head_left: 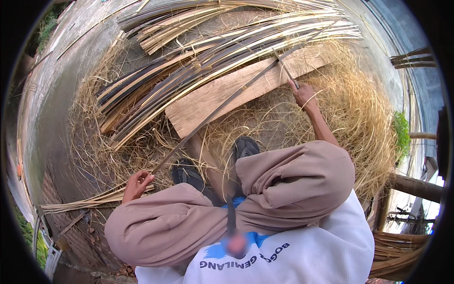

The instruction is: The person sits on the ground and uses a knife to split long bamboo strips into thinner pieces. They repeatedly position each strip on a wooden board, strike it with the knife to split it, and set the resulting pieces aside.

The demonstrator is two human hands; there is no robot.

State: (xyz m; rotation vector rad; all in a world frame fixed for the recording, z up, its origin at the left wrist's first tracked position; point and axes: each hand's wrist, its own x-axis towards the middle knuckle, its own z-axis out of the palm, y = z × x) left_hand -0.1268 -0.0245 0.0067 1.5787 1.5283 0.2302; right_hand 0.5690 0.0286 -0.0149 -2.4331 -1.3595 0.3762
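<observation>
Left hand point(137, 184): pinches long, thin, dark bamboo strip point(226, 103)
Right hand point(303, 96): closed around slim, grey metal knife point(286, 70), blade crossing strip

There is room above the shavings point(366, 111), but a long strip point(243, 88) obstructs the plank point(203, 105).

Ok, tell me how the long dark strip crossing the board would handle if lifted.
The strip is probably light, being so narrow for its length. It seems springy rather than floppy, running nearly straight from the left hand to the board.
</observation>
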